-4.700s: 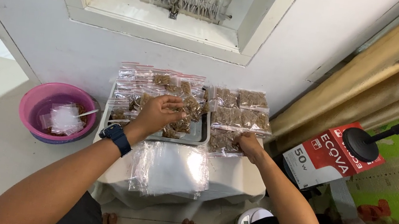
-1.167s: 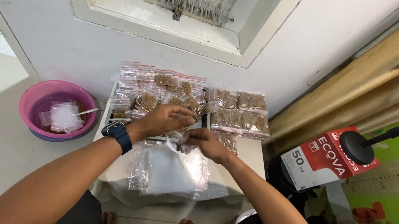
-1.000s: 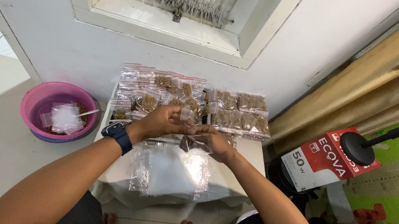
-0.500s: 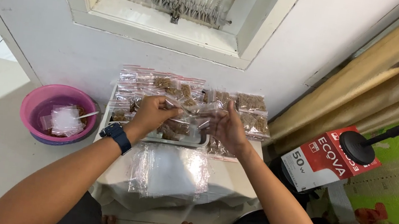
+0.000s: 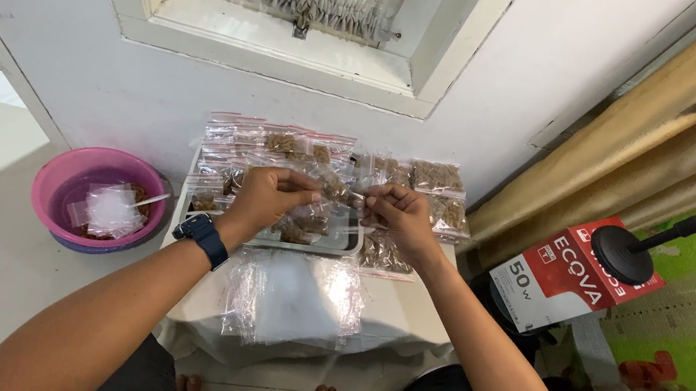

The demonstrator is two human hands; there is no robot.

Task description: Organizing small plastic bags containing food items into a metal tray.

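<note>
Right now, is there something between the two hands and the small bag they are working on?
Nothing visible. The left hand and the right hand both pinch the small clear bag directly, holding it above the metal tray of filled bags.

Clear filled bags [image 5: 423,175] (table); red-white box [image 5: 575,275] right

Your stack of empty bags [image 5: 294,299]: clear glossy plastic, crinkled. Tray [image 5: 350,246]: shiny metal. Basin [image 5: 61,173]: smooth pink plastic. Worktop [image 5: 415,300]: white matt cloth cover.
</note>
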